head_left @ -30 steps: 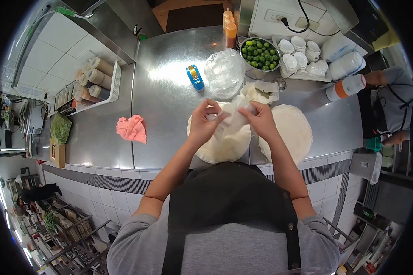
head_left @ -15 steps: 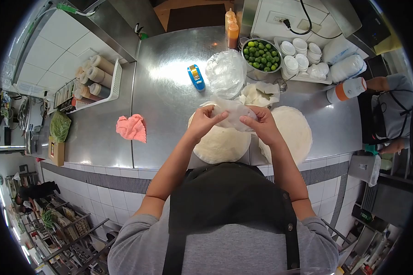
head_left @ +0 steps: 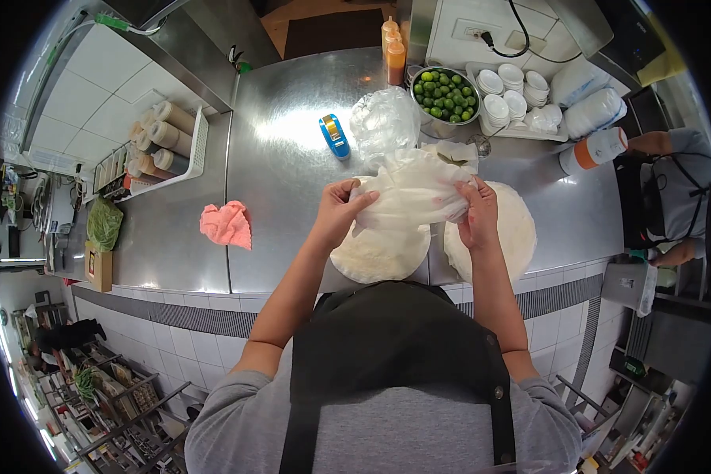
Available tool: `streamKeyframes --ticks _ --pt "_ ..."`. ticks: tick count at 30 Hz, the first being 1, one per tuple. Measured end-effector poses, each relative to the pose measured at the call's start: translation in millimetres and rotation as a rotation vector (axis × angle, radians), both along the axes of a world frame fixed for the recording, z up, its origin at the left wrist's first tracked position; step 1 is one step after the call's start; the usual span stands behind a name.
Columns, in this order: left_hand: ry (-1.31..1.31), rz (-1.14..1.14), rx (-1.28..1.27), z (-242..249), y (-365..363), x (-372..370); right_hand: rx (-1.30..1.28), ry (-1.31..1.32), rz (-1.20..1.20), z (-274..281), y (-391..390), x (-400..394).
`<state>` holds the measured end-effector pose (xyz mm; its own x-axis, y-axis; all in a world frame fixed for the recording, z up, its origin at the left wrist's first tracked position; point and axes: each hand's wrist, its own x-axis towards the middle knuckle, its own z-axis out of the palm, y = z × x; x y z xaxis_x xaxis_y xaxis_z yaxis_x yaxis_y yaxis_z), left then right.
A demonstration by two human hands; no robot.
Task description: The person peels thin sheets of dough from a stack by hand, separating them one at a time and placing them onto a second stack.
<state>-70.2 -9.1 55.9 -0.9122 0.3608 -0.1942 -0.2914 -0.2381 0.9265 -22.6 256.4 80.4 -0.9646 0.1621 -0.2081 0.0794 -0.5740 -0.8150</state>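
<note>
Stretched between my two hands is a thin, translucent white sheet (head_left: 409, 189), wrinkled; I cannot make out whether it is plastic or paper. My left hand (head_left: 341, 207) pinches its left edge between thumb and fingers. At the right edge my right hand (head_left: 475, 212) grips it, with fingers partly showing through. Below it lies a pale, flat round (head_left: 383, 254) like a large tortilla, its far part hidden by the sheet. A second pale round (head_left: 502, 229) lies to the right, beside my right hand. Just beyond the sheet is a crumpled white wrapper (head_left: 454, 154).
A crumpled clear plastic bag (head_left: 383, 118) and a blue tape dispenser (head_left: 334, 136) lie farther back. Behind stand a bowl of limes (head_left: 445, 96), sauce bottles (head_left: 395, 59) and a tray of white cups (head_left: 521, 130). A pink cloth (head_left: 226, 224) lies left. Another person (head_left: 679, 182) stands at right.
My hands have moved apart, the right one outward. The bunched white sheet is now spread wide between them.
</note>
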Motion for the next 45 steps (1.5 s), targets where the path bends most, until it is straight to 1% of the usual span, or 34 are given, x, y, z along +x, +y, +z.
streamKeyframes --ticks 2,3,5,7,9,10,11,12,13,14,15,16,17,18,19,20,21,22,23,24,26,27,28,29,31,33,35,36,38,39,41,42,44,45 --pt "-0.027 -0.022 -0.013 9 5 1 0.024 0.071 0.13 11 -2 4" --pt "-0.055 -0.041 -0.025 13 7 2 0.021 0.071 0.128 10 -3 5" --pt "-0.066 -0.089 0.029 -26 2 -4 0.112 0.136 0.17 10 -4 6" --pt "-0.073 -0.137 0.087 -14 10 -4 0.126 0.138 0.186 10 -4 5" --pt "-0.487 -0.011 0.225 7 26 5 0.14 0.138 0.205 11 -5 4" --pt "-0.485 -0.013 0.226 12 31 9 0.205 0.117 0.207 12 -6 4" --pt "-0.409 0.0 -0.008 16 36 13 0.27 0.093 0.209 13 -7 5" --pt "-0.329 0.011 -0.24 17 41 15 0.271 0.091 0.206 14 -9 6" --pt "-0.272 0.03 -0.361 9 45 16 0.395 0.076 0.211 15 -12 6" --pt "-0.274 0.028 -0.36 7 44 17 0.519 0.061 0.218 16 -14 7" --pt "-0.158 0.01 -0.366 10 42 18 0.52 0.061 0.218 14 -15 6" --pt "-0.04 -0.008 -0.372 12 40 18 0.611 0.08 0.129 10 -16 5" --pt "-0.038 -0.009 -0.37 9 36 16 0.702 0.099 0.037 5 -17 4" --pt "0.058 0.08 -0.359 6 33 12 0.705 0.1 0.034 0 -13 3" --pt "0.156 0.167 -0.344 3 30 9 0.84 0.073 -0.099 -6 -7 2" --pt "0.16 0.164 -0.339 1 25 5 0.973 0.045 -0.234 -11 -2 0" --pt "0.243 0.236 -0.349 4 20 1 0.977 0.049 -0.238 -12 -1 -1" --pt "0.325 0.309 -0.361 6 14 -2 0.91 0.055 -0.29 -13 -2 1" --pt "0.328 0.31 -0.357 9 9 -5 0.84 0.061 -0.341 -14 -2 1" --pt "0.333 0.356 -0.368 14 4 -7 0.842 0.066 -0.343 -18 1 0" --pt "0.342 0.402 -0.375 16 -10 -15 0.832 0.103 -0.457 -24 10 -2" --pt "0.379 0.461 -0.414 13 -19 -20 0.834 0.105 -0.461 -17 13 -4" --pt "0.416 0.52 -0.451 15 -27 -25 0.733 0.054 -0.498 -1 15 -6" --pt "0.421 0.514 -0.446 17 -34 -26 0.632 0.002 -0.535 14 19 -7" --pt "0.321 0.534 -0.465 33 -43 -23 0.651 -0.016 -0.52 42 29 -7" --pt "0.316 0.462 -0.464 40 -51 -20 0.675 -0.041 -0.511 65 39 -3" --pt "0.316 0.38 -0.472 35 -56 -19 0.664 -0.068 -0.404 79 49 2" --pt "0.319 0.365 -0.463 34 -55 -17 0.67 -0.072 -0.42 76 58 4" --pt "0.308 0.351 -0.486 33 -51 -15 0.755 -0.006 -0.3 65 79 10" --pt "0.307 0.335 -0.483 32 -50 -14 0.758 -0.016 -0.312 68 79 13" --pt "0.332 0.296 -0.388 29 -46 -15 0.581 -0.021 -0.372 83 73 15" --pt "0.331 0.283 -0.385 30 -43 -15 0.583 -0.027 -0.383 91 73 17" --pt "0.312 0.273 -0.362 35 -36 -14 0.365 0.017 -0.512 103 75 25" --pt "0.31 0.258 -0.361 39 -33 -14 0.366 0.01 -0.525 101 79 31"
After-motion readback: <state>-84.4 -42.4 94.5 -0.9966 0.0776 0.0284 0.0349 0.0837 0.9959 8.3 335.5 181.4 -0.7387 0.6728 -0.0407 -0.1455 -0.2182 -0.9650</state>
